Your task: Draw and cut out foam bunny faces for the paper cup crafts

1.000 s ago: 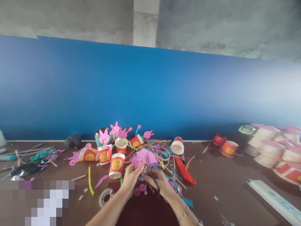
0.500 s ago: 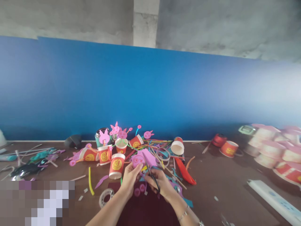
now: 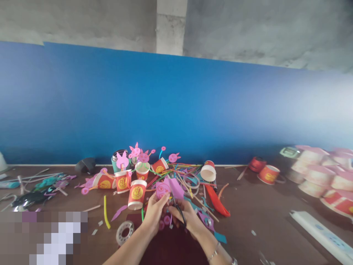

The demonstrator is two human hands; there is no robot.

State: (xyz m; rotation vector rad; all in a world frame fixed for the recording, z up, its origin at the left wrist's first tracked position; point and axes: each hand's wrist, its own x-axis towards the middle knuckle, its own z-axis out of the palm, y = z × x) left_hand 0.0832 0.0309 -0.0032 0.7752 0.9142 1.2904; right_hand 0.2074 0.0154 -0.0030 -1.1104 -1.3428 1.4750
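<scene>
My left hand (image 3: 154, 210) pinches a round pink paper cutout (image 3: 162, 190) with a face drawn on it. Close beside it, my right hand (image 3: 185, 216) is closed on black-handled scissors (image 3: 180, 211), their blades pointing up near the cutout's lower right edge. Whether the blades touch the paper I cannot tell. Behind the hands lies a plain pink paper sheet (image 3: 175, 188). Small pink paper discs (image 3: 166, 220) rest below my fingers. To the left stands a red paper cup (image 3: 136, 194) with a yellow emblem.
More red cups (image 3: 122, 182) with pink animal faces stand behind. A tape roll (image 3: 125, 233) lies left of my forearm. To the right are a red strip (image 3: 217, 201), a white power strip (image 3: 321, 235) and stacked cups (image 3: 317, 176). Paper scraps and coloured strips litter the table (image 3: 248, 209).
My hands have drawn slightly closer together. The cutout has shifted a little to the right, and the scissors have moved slightly left, their blades now less visible.
</scene>
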